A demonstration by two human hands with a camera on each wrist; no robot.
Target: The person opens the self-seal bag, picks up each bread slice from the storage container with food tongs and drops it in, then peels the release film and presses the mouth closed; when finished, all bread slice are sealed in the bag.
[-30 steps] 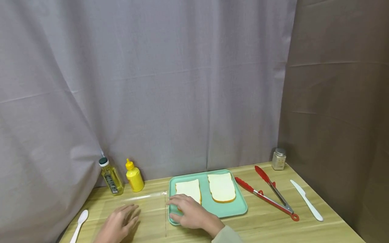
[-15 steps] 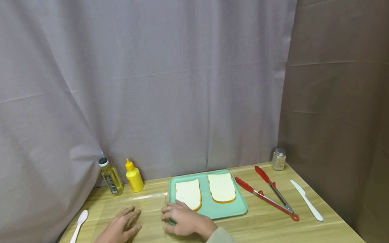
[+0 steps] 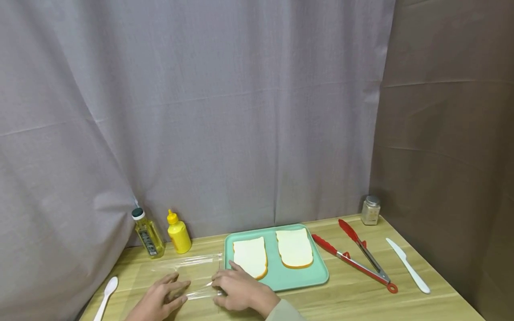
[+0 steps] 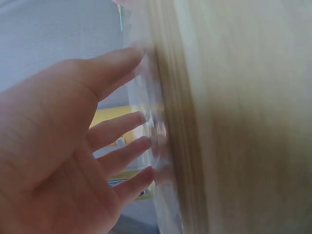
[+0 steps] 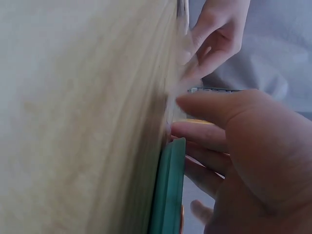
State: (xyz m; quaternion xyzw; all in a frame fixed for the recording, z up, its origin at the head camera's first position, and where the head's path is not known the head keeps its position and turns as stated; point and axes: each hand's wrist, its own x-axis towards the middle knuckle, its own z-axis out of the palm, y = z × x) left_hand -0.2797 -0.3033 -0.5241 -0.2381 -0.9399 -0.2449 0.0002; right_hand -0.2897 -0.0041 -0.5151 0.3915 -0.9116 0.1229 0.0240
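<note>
A clear plastic bag or sheet (image 3: 198,262) lies flat on the wooden table, left of the green tray. Fingertips of my left hand (image 3: 160,295) rest on its middle; in the left wrist view that hand (image 4: 68,141) has its fingers spread and fairly straight against the film. My right hand (image 3: 242,287) touches the film's right edge beside the tray (image 3: 281,281). From the right wrist view, a gap shows between thumb and fingers of the right hand (image 5: 258,156). Shiny wrinkles run through the film between both hands. Two bread slices (image 3: 250,256) lie on the tray.
Behind the film stand an oil bottle (image 3: 149,236) and a yellow squeeze bottle (image 3: 179,235). A white spoon (image 3: 107,292) lies at left. Red tongs (image 3: 357,263), a white knife (image 3: 407,265) and a seasoning jar (image 3: 370,211) are at right. Grey curtains (image 3: 257,111) enclose the table.
My right hand has shifted left from over the tray's left edge onto the film's edge. New wrinkles have formed in the film. The left hand has moved only slightly.
</note>
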